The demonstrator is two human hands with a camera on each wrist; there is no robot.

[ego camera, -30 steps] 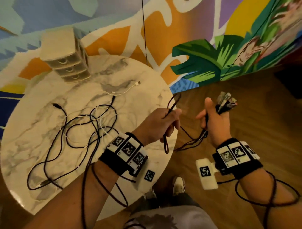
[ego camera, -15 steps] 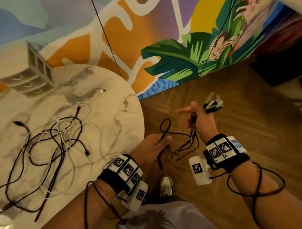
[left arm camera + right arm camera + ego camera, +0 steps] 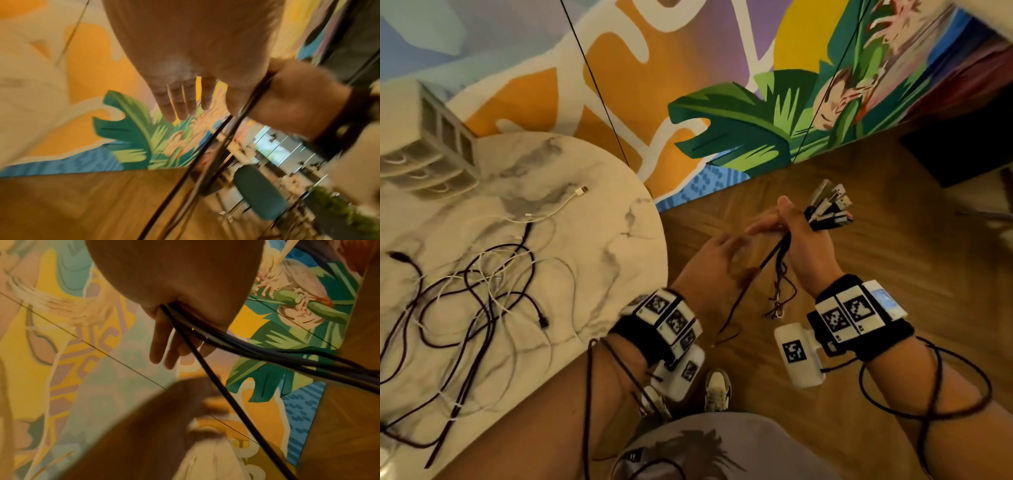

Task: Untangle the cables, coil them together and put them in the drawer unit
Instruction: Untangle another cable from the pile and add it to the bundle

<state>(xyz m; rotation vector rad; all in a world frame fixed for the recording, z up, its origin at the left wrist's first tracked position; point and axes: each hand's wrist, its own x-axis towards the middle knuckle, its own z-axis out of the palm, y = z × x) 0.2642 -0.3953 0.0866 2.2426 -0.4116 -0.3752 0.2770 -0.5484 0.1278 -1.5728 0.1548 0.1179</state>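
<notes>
Looked like a trendy office or coworking lounge: huge painted mural (image 3: 722, 85), herringbone wood floor (image 3: 876, 240), round marble counter (image 3: 619, 219), desks and a green chair (image 3: 259, 191) behind.

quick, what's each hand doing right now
Left hand: open, fingers straight, beside the black cables; contact cannot be told.
Right hand: closed on the cable bundle, plugs sticking out above the fist.
</notes>
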